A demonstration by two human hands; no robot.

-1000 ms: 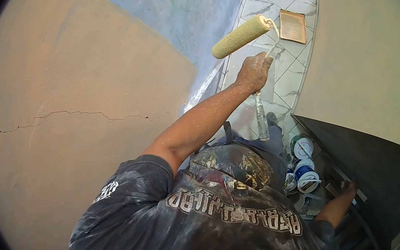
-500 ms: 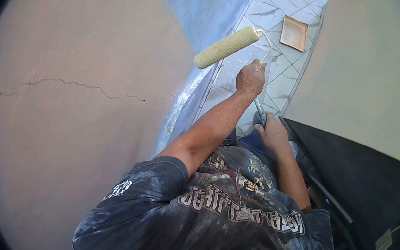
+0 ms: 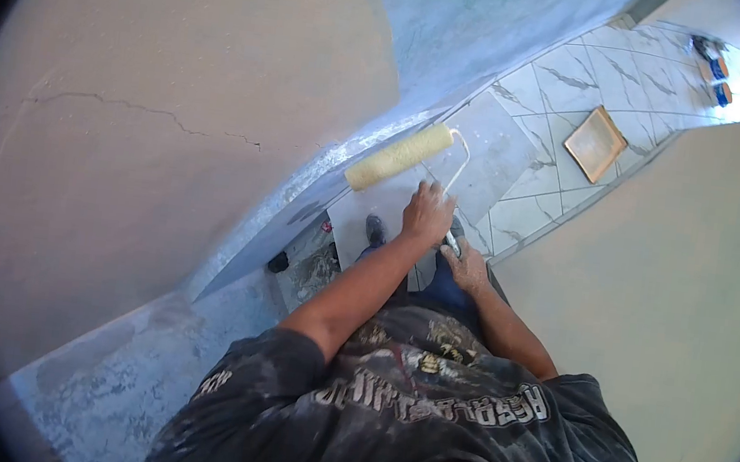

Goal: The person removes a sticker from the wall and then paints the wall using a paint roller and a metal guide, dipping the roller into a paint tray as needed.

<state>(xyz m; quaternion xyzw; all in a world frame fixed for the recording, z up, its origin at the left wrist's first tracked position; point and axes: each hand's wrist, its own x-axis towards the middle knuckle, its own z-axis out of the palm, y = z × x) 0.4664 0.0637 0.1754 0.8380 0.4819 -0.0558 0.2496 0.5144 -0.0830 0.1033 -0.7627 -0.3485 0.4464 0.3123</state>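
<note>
The person holds a paint roller [image 3: 399, 157] with a yellowish, fuzzy sleeve, a thin wire frame and a grey handle. It is in front of the body, low down, close to the foot of the wall, and the sleeve lies almost parallel to the edge where wall and floor meet. The pictures do not show whether the sleeve touches the wall. The left hand [image 3: 427, 212] is clenched around the upper part of the handle, just under the wire frame. The right hand [image 3: 466, 265] is closed around the lower end of the same handle, just beside the left one. The tan plastered wall [image 3: 154, 42] on the left has a thin crack [image 3: 129, 106] running across it, and below it there is a grey-blue band [image 3: 467, 23]. Further away, a flat rectangular tan tray [image 3: 595, 144] lies on the white marble-pattern tiled floor [image 3: 541, 95], well apart from the roller. The person wears a dark T-shirt [image 3: 422, 410] with many paint spots. The roller is probably light, but heavier at the head if the sleeve is loaded. The sleeve is soft and may be wet, so the stiff handle is the proper place to take it, with two hands for better control.
</note>
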